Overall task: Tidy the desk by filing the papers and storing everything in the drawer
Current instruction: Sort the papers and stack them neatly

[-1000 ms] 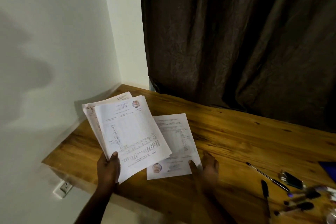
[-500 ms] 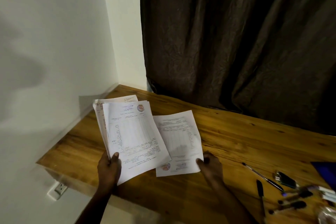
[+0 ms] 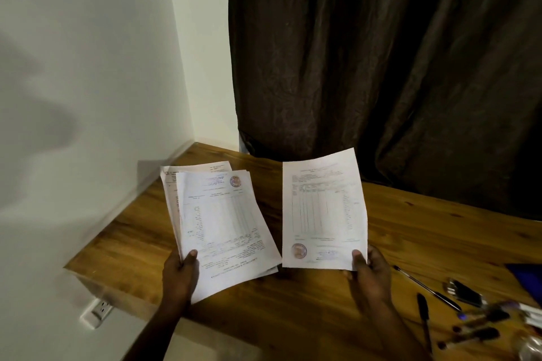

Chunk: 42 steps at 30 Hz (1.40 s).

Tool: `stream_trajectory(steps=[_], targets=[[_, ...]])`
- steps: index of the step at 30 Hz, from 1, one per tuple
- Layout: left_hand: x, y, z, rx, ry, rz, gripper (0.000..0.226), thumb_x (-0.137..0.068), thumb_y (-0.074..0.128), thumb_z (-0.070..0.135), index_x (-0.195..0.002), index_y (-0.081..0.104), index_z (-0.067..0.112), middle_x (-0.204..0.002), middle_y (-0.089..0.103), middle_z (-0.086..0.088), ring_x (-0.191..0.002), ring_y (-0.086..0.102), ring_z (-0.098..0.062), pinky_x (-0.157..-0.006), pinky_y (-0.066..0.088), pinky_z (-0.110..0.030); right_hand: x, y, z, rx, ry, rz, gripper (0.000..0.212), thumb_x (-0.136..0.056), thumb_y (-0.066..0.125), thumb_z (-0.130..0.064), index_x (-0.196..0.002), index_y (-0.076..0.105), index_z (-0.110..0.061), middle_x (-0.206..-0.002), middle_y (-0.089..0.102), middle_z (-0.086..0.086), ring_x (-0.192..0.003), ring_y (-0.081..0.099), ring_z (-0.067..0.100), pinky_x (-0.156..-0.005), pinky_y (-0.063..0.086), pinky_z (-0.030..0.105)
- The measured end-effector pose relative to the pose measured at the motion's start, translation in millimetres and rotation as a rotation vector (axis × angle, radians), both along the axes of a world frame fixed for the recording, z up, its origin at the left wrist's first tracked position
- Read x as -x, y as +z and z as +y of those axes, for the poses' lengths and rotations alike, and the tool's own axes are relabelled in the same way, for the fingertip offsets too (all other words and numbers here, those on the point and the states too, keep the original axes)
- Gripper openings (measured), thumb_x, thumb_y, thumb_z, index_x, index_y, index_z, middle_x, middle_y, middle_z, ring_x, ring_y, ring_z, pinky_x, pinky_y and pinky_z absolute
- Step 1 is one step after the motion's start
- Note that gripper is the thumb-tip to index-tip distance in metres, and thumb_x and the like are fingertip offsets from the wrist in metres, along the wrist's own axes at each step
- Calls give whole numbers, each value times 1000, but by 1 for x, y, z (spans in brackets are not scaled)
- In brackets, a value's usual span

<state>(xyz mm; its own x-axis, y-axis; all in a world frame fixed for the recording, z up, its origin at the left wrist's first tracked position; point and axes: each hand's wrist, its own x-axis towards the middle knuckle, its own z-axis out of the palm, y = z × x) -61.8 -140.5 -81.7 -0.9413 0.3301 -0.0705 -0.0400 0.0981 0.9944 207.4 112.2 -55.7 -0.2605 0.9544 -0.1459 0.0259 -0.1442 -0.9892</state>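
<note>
- Head view, change from half a second ago: the single sheet (image 3: 324, 209) that lay flat on the desk (image 3: 410, 231), partly tucked under the stack, is now lifted clear and held upright, apart from the stack, with a strip of bare wood showing between them.
- The right hand (image 3: 371, 271), which was pressing on that sheet's lower corner, now pinches its lower right corner, thumb on the printed face and fingers behind.
- The left hand (image 3: 180, 271) is closed on the lower left corner of the stack of papers (image 3: 220, 226), thumb on top, as it was before; the stack has barely shifted and fans out slightly, with a back sheet showing at the top and left.
- Edges: the desk's left end sits just beside the white wall (image 3: 88, 97), and its back edge runs under the dark curtain (image 3: 381, 53). The stack's lower corner overhangs the near edge of the desk.
- Open room: bare wood lies behind and to the right of the held sheet, up to the curtain.
- At the right end lies a clutter of pens (image 3: 425, 290) and small dark items, blurred, and a blue thing (image 3: 528, 275) at the frame edge, well apart from both hands.
- A wall socket (image 3: 98, 312) sits below the desk's left corner.
</note>
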Motion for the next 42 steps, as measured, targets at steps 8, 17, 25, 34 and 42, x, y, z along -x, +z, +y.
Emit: stream_trajectory(steps=[8,17,25,34,42], targets=[[-8,4,11,-37,-76,-127,20,-94,62,12,-113,60,7,-106,69,-12,-98,66,-32,-87,55,-48,6,5,-6,70,91,38,24,-92,63,-8,-114,57,-16,-108,71,9,-95,71,30,-71,59,42],[-54,11,44,-19,-195,-224,17,-94,63,16,-111,64,15,-98,74,-7,-91,71,-27,-77,60,-46,23,1,-35,-101,290,-289,33,-77,81,-28,-102,60,-22,-98,71,-5,-90,69,17,-66,58,26],[-65,15,47,-25,-231,-261,23,-92,64,13,-114,63,15,-103,74,-8,-98,70,-29,-87,57,-52,26,10,-32,-35,244,-202,33,-82,75,-32,-111,62,-24,-109,72,-2,-95,70,15,-82,60,36],[-70,32,52,-52,-187,-245,29,-79,79,9,-104,65,7,-89,74,-8,-71,74,-16,-55,58,-24,16,26,-29,178,333,49,37,-80,77,-12,-116,66,-17,-107,75,7,-96,73,28,-85,58,53],[-66,43,51,-70,-293,-216,27,-80,76,5,-103,64,12,-75,76,5,-69,73,-7,-52,55,-17,7,33,-21,248,413,100,35,-85,71,-8,-119,66,-15,-111,74,8,-100,72,30,-83,59,46]])
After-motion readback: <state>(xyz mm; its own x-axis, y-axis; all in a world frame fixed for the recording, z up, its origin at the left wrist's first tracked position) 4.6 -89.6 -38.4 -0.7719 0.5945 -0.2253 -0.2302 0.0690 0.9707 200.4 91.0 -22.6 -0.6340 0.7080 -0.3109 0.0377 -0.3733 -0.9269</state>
